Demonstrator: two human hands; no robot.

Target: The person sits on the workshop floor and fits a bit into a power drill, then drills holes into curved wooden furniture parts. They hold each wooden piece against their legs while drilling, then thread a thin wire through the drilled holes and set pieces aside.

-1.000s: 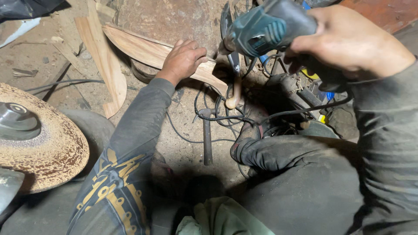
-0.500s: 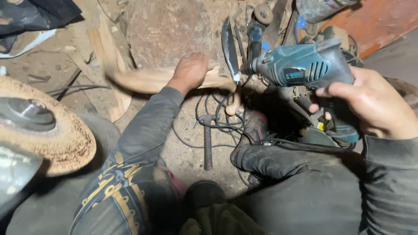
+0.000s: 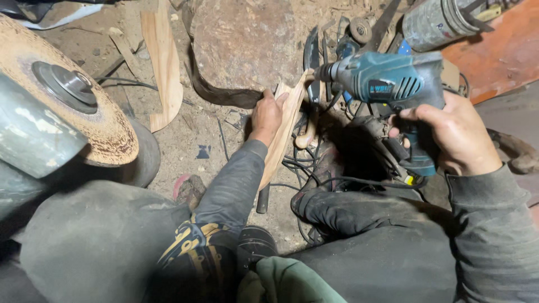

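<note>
Wood piece [image 3: 283, 132] now upright vs drill [image 3: 387, 84]

our left hand [image 3: 267, 115] reaches forward, arm extended, fingers curled closed; our right hand [image 3: 453, 133] sits raised, fist clenched tight, wrist bent.

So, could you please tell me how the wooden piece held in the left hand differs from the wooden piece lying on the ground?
The held wooden piece is gripped by the left hand and stands tilted on edge against the drill tip; the loose wooden piece lies flat on the dirt, touched by nothing. The held one shows mostly its narrow edge, while the loose one shows its broad face. Both are pale, curved, tapering cut boards.
</note>
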